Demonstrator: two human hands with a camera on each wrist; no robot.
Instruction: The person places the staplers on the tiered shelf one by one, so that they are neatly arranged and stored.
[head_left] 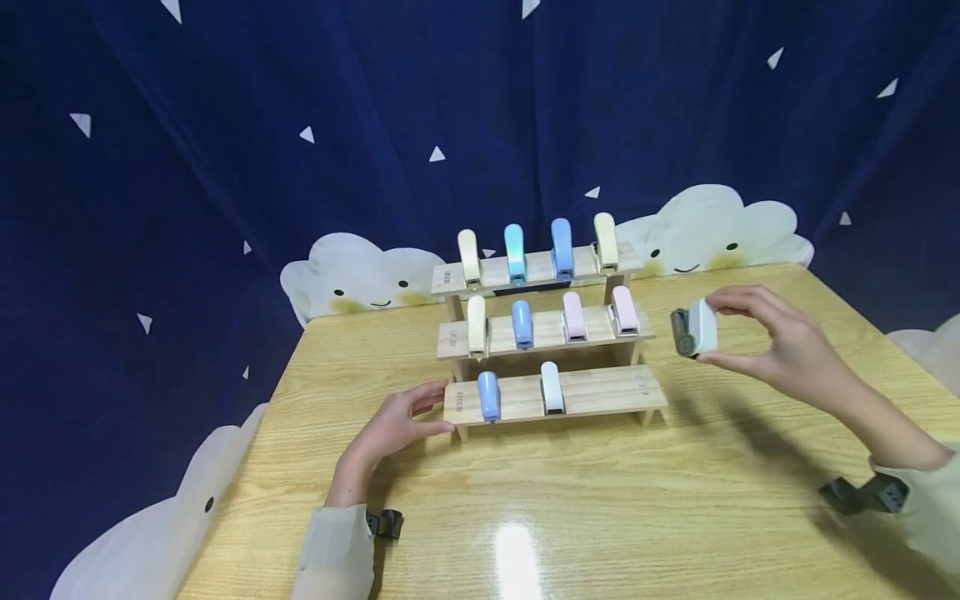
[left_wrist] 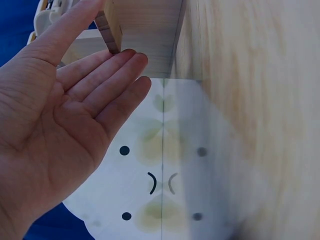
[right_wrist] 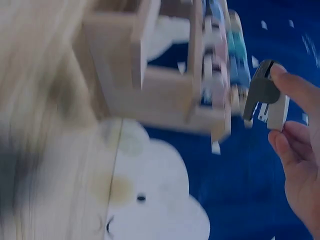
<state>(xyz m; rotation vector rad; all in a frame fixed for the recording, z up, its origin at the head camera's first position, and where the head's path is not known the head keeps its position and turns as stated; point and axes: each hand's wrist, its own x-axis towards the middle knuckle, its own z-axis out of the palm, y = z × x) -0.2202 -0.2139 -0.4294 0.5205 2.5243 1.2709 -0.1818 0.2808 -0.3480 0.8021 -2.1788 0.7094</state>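
A white and dark grey stapler (head_left: 702, 327) is held in the air to the right of a three-step wooden rack (head_left: 615, 392). My right hand (head_left: 795, 350) pinches its white side between thumb and fingers; in the right wrist view the stapler (right_wrist: 265, 95) shows its grey part facing the rack. At the left end of the lowest shelf, my left hand (head_left: 401, 425) holds the board, thumb at the front corner and fingers at the back. The left wrist view shows its fingers (left_wrist: 107, 75) nearly straight at the board's end. The lowest shelf bears a blue stapler (head_left: 489, 396) and a white stapler (head_left: 552, 387).
Cream, blue and pink staplers stand on the middle shelf (head_left: 453, 342); cream, teal and blue ones stand on the top shelf (head_left: 450, 277). The rack stands on a light wooden table (head_left: 420, 533). Behind hangs a dark blue curtain (head_left: 375, 100) with white triangles and clouds.
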